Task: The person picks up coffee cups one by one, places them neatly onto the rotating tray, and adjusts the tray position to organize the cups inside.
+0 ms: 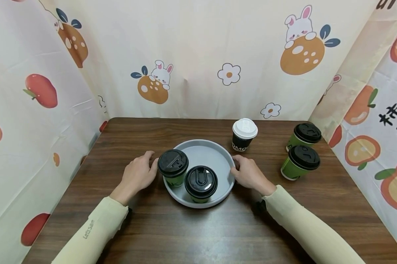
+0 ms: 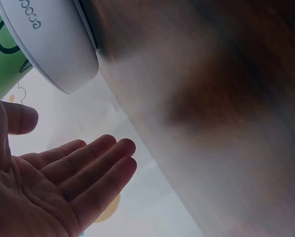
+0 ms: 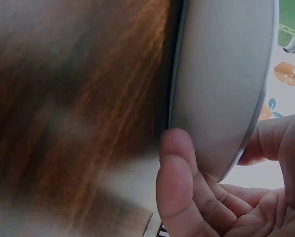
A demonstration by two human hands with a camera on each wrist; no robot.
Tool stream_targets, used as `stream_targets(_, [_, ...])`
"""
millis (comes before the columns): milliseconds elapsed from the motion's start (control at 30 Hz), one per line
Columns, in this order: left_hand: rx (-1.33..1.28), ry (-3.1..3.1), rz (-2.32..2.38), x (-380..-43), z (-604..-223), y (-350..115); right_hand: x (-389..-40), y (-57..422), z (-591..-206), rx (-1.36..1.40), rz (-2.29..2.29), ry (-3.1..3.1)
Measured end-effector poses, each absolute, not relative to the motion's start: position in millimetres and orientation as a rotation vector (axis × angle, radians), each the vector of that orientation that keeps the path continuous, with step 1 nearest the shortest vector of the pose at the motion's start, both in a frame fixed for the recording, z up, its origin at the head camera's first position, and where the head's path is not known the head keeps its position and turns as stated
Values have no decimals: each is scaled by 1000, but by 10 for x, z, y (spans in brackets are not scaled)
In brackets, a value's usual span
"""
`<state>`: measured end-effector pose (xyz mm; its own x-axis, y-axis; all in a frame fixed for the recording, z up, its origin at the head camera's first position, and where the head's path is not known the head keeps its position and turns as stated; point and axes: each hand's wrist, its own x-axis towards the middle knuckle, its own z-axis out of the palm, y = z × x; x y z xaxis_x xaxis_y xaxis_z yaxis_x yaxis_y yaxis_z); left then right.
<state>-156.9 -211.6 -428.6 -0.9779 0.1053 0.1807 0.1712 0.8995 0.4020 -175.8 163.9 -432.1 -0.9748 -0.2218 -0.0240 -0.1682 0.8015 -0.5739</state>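
A round light-grey tray [image 1: 218, 157] lies on the table with two green paper cups on it. One black-lidded cup [image 1: 173, 163] stands by its left rim, the other [image 1: 201, 183] at its front. My right hand [image 1: 248, 173] grips the tray's right rim; in the right wrist view the thumb reaches over the edge and the fingers [image 3: 176, 185] curl at the outer wall. Just left of the tray is my left hand [image 1: 139, 171], its straight, spread fingers [image 2: 105, 185] apart from the tray wall [image 2: 63, 49] in the left wrist view.
Behind the tray, to the right, stands a black cup with a white lid [image 1: 244, 134]. Two more green cups with black lids, a front one [image 1: 299, 162] and a back one [image 1: 304, 135], are near the right edge of the wooden table [image 1: 198, 234]. Printed curtains [image 1: 192, 44] enclose the table.
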Motion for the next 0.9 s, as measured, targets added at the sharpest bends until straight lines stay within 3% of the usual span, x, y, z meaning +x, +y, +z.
stream_targets(900, [-160,-2949,-622,-1535,-4264,-2113,-1636,1667,-4305,-322,-876,2935])
